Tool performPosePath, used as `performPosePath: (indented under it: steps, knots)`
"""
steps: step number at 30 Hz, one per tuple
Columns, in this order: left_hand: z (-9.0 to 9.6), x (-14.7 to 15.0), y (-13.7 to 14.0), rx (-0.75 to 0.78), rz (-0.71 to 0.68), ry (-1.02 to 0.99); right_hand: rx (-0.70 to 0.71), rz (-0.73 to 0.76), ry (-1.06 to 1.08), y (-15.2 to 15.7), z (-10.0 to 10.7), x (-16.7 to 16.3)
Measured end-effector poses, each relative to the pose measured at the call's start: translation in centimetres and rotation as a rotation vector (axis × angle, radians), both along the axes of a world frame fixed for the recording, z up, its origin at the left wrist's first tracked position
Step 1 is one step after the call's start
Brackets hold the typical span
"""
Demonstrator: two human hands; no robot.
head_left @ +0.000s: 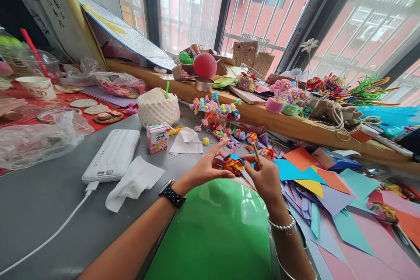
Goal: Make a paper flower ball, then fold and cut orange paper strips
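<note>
A folded paper flower (233, 167), orange and yellow inside with blue outer petals, is held up over the near end of a glossy green sheet (216, 232). My left hand (208, 165) grips it from the left side, thumb below and fingers above. On the other side, my right hand (267, 179) has its thumb and fingertips at the flower's edge. A thin brown stick (257, 155) pokes up from between the right hand's fingers; its lower end is hidden. Similar paper flowers (252, 138) lie just beyond the hands.
Colored paper sheets (356, 183) and purple strips (298, 201) spread out on the right. To the left are a white power bank (113, 155) with a cable, crumpled tissue (136, 181), a pink drink carton (158, 138) and a netted coconut (159, 110). Crocheted flowers (213, 107) stand behind.
</note>
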State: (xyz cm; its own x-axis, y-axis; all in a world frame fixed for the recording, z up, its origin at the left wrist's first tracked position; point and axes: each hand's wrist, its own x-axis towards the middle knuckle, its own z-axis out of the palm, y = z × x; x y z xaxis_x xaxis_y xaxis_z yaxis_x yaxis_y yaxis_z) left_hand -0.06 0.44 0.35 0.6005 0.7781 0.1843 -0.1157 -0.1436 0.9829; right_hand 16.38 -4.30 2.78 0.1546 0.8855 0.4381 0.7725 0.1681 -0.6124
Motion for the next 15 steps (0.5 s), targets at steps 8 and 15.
performPosePath:
  steps: [8, 15]
  knots:
    - [-0.61, 0.82, -0.43, 0.315, 0.195, 0.104, -0.02, -0.021, 0.21, 0.08, -0.17, -0.2]
    - [-0.7, 0.79, -0.37, 0.346, 0.332, 0.089, -0.017, 0.218, 0.322, 0.14, -0.25, -0.23]
